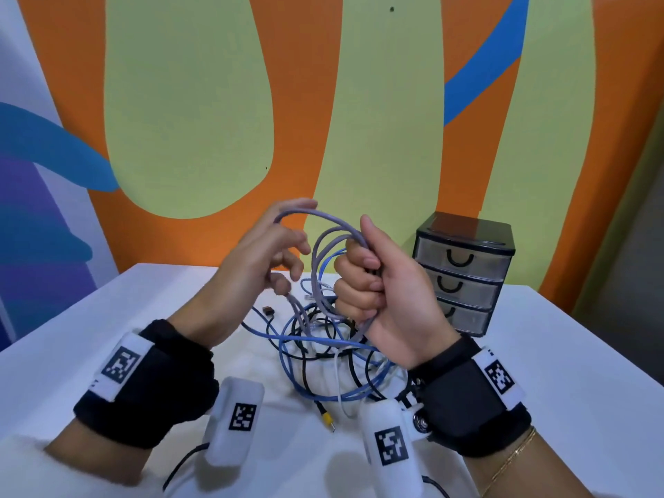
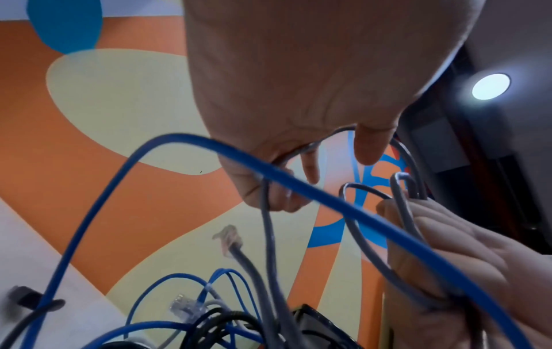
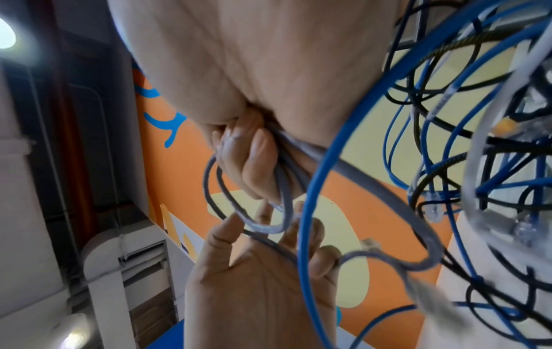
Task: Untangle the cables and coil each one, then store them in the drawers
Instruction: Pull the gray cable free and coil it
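Note:
My right hand (image 1: pixel 363 282) is a fist held above the table, gripping several loops of a grey cable (image 1: pixel 323 215). The cable arcs from that fist over to my left hand (image 1: pixel 276 246), crosses its raised index finger and runs down through its lower curled fingers toward the pile. In the left wrist view the grey cable (image 2: pixel 267 236) hangs from my fingers, its clear plug (image 2: pixel 228 238) dangling. The right wrist view shows the grey loops (image 3: pixel 262 226) sticking out of my fist. Below lies a tangle (image 1: pixel 323 354) of blue, black and white cables.
A small black unit of three smoky drawers (image 1: pixel 463 271), all shut, stands on the white table (image 1: pixel 557 372) at the back right. A yellow-tipped plug (image 1: pixel 327 420) and a small black connector (image 1: pixel 267 310) lie by the pile. A blue cable (image 2: pixel 313 189) arcs between my hands.

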